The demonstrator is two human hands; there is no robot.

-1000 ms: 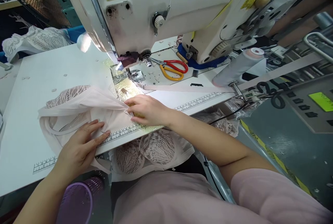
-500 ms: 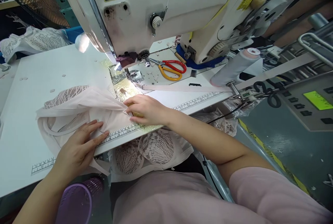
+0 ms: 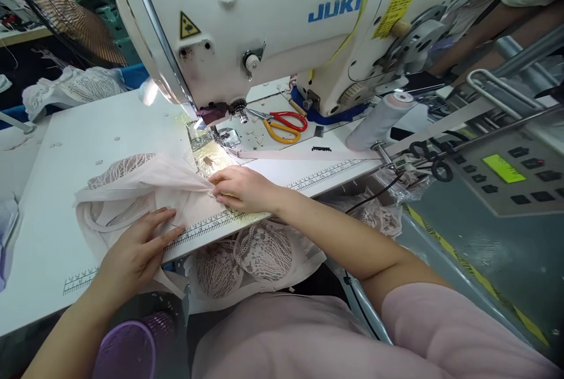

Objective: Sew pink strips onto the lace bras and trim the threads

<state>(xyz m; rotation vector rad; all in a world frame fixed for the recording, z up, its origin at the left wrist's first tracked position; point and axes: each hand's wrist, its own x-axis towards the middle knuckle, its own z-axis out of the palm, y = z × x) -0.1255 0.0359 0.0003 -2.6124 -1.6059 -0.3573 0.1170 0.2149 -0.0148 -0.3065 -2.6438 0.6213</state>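
Note:
A pale pink bra (image 3: 145, 185) with a lace cup lies on the white sewing table, in front of the needle area of a sewing machine (image 3: 282, 32). My left hand (image 3: 141, 241) rests flat on its near side, fingers spread across the fabric by the table edge. At the bra's right end my right hand (image 3: 242, 190) pinches the gathered fabric edge between thumb and fingers. Beyond that hand, a pale elastic band (image 3: 304, 155) runs from the presser foot (image 3: 215, 133) to the guide on the right.
Behind the band lie red-handled and yellow-handled scissors (image 3: 282, 126). A grey thread cone (image 3: 381, 120) and a control panel (image 3: 515, 167) stand right. Another lace bra (image 3: 264, 255) hangs below the table edge, above a purple basket (image 3: 126, 349). A fan (image 3: 74, 3) is back left. Another person's arm (image 3: 489, 32) shows top right.
The head view has tilted up and shifted, showing more of the machine and control panel. My right fingers have closed more tightly on the fabric edge; the left hand stays on the bra.

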